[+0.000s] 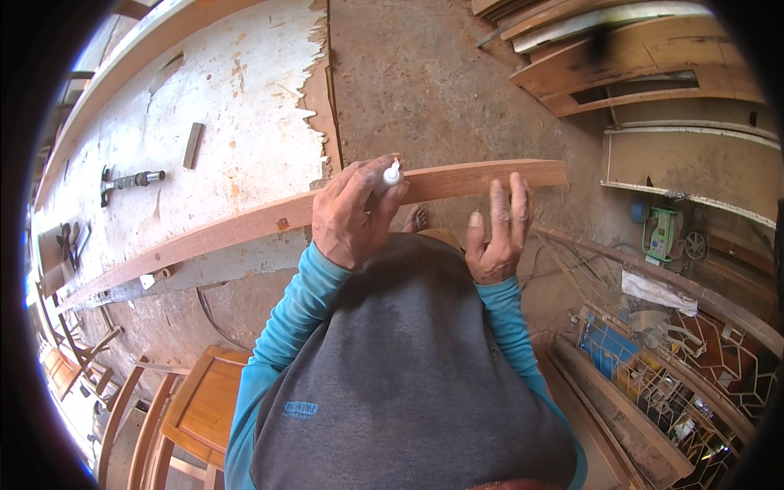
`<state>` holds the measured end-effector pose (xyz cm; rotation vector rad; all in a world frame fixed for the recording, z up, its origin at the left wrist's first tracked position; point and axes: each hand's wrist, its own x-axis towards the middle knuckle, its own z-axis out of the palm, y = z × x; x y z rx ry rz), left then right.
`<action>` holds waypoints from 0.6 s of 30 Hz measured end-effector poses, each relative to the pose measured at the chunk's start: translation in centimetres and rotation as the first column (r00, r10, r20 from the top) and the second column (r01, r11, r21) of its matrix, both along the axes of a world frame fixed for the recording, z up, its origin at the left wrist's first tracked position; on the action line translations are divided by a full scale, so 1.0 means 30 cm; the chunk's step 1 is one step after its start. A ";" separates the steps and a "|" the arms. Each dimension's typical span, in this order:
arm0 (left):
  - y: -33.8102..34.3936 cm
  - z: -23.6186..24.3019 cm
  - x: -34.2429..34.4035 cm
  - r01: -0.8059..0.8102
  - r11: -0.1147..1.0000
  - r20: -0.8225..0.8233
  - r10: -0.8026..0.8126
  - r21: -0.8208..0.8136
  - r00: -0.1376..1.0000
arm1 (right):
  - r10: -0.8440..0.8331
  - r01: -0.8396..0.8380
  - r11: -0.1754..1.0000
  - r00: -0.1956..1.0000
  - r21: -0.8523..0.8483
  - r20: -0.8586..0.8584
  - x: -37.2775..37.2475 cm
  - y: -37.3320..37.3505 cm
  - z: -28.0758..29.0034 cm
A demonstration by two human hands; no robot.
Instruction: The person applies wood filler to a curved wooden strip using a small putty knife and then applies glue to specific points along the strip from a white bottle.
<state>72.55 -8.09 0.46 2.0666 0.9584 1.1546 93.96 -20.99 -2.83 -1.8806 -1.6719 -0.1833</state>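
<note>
A long wooden board (237, 224) lies across the front of the white-topped workbench (245, 98), its right end sticking out past the bench over the floor. My left hand (351, 208) is closed around a small white bottle with a narrow nozzle (392, 175), held just above the board. The nozzle points up and away from me. My right hand (502, 233) is at the near edge of the board's right end, fingers extended and apart, with nothing seen in it. Whether its fingertips touch the wood I cannot tell.
On the bench lie a clamp-like metal tool (131, 181) and a small wood strip (193, 145). A wooden chair (208, 400) stands at lower left. Wooden panels (645, 61) lean at upper right, near a green machine (661, 233). A wire rack (653, 376) with clutter is at lower right.
</note>
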 end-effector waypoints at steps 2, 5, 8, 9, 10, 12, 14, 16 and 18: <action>-0.001 -0.003 0.002 -0.007 1.000 0.015 0.007 0.011 1.000 | -0.026 0.027 0.999 0.999 0.020 -0.036 0.002 -0.004 -0.004; -0.005 0.000 0.002 -0.016 1.000 0.002 0.016 0.002 1.000 | 0.015 -0.015 0.999 1.000 0.031 0.013 0.000 0.001 0.004; -0.003 -0.003 0.001 -0.019 1.000 0.002 0.019 0.012 1.000 | -0.053 0.055 0.998 0.993 -0.018 0.109 -0.003 -0.003 0.005; 0.000 -0.008 0.002 -0.014 1.000 0.008 0.014 0.022 1.000 | -0.138 0.139 0.990 0.986 0.000 0.097 0.005 -0.001 0.004; 0.002 -0.010 0.003 -0.008 0.999 0.014 0.008 0.032 1.000 | -0.166 0.166 0.986 0.982 0.011 0.093 0.013 0.003 0.007; 0.000 -0.013 0.004 -0.013 1.000 0.010 0.013 0.009 1.000 | -0.226 0.224 0.974 0.971 0.032 0.084 0.021 0.007 0.010; -0.003 -0.011 0.003 -0.018 1.000 0.001 0.018 -0.002 1.000 | -0.132 0.132 0.991 0.988 0.012 0.079 0.011 0.004 0.012; -0.004 -0.007 0.000 -0.025 1.000 -0.012 0.025 -0.003 1.000 | -0.057 0.058 0.998 0.995 -0.011 0.081 -0.001 0.002 0.012; -0.003 -0.005 0.002 -0.022 1.000 -0.021 0.023 0.009 1.000 | -0.066 0.066 0.998 0.995 0.005 0.075 0.004 0.007 0.004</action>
